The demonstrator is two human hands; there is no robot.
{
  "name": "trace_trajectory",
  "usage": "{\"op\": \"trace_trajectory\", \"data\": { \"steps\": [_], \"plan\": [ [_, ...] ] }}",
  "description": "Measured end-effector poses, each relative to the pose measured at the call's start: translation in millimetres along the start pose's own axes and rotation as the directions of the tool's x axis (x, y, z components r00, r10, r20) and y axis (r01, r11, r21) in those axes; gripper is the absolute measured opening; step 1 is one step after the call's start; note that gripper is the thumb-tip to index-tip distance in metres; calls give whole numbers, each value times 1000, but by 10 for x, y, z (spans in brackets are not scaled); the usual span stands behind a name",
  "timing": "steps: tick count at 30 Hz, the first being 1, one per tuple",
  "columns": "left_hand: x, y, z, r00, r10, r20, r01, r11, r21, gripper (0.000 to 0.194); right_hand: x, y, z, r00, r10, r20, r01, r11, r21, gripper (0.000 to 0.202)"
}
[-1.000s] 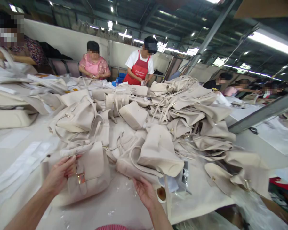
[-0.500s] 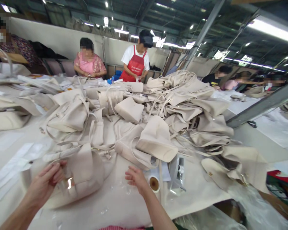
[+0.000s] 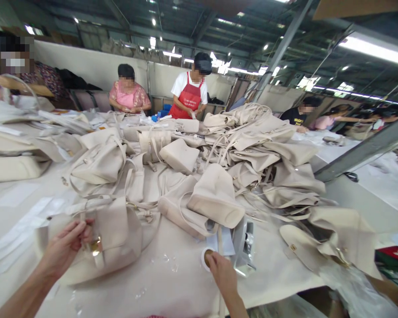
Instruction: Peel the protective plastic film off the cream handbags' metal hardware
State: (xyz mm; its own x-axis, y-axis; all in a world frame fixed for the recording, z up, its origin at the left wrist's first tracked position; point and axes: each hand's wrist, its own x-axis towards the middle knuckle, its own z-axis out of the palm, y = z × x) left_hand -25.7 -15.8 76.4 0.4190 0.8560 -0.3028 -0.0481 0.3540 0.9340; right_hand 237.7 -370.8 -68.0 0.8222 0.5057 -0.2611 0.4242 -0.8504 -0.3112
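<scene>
A beige handbag [image 3: 122,243] with a gold clasp lies on the table at the left front. At its front strap, just above the clasp, my left hand [image 3: 68,240] is closed with thumb and fingers pinched on the bag. My right hand [image 3: 223,274] reaches to a small round white-rimmed dish [image 3: 204,260] with brown contents. Its fingertips are together over the dish's inside, and what they hold, if anything, is hidden. Behind the dish lie a pale blue-grey sheet [image 3: 228,242] and a shiny silvery-grey item [image 3: 245,254] with clear plastic on it.
A large heap of beige handbags [image 3: 262,132] covers the back and right of the table. White strips [image 3: 26,225] lie at far left. A slanted metal post [image 3: 361,150] crosses the right side. Several co-workers sit or stand beyond the heap. Clear plastic [image 3: 354,287] hangs at the front right.
My right hand has moved right, from the bare tabletop to the round dish, and its fingers have closed together. My left hand stays at the handbag's front.
</scene>
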Motion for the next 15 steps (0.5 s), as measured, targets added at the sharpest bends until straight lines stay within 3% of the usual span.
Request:
{"op": "trace_trajectory", "data": {
  "steps": [4,7,12,15],
  "plan": [
    [-18,-9,-6,1000,7,-5,-7,1000,4,29,408,164,-146,997,-22,-70,24,1000,14,37],
    [-30,-4,-5,1000,-4,-5,5,1000,7,29,627,278,-84,998,2,-68,0,1000,20,38],
    [-47,30,31,1000,-20,20,20,1000,-21,29,615,414,87,992,-13,-128,34,985,170,32],
    [-42,35,30,999,-13,39,15,999,-49,28,578,468,45,983,-8,-183,75,930,360,24]
  ]
}}
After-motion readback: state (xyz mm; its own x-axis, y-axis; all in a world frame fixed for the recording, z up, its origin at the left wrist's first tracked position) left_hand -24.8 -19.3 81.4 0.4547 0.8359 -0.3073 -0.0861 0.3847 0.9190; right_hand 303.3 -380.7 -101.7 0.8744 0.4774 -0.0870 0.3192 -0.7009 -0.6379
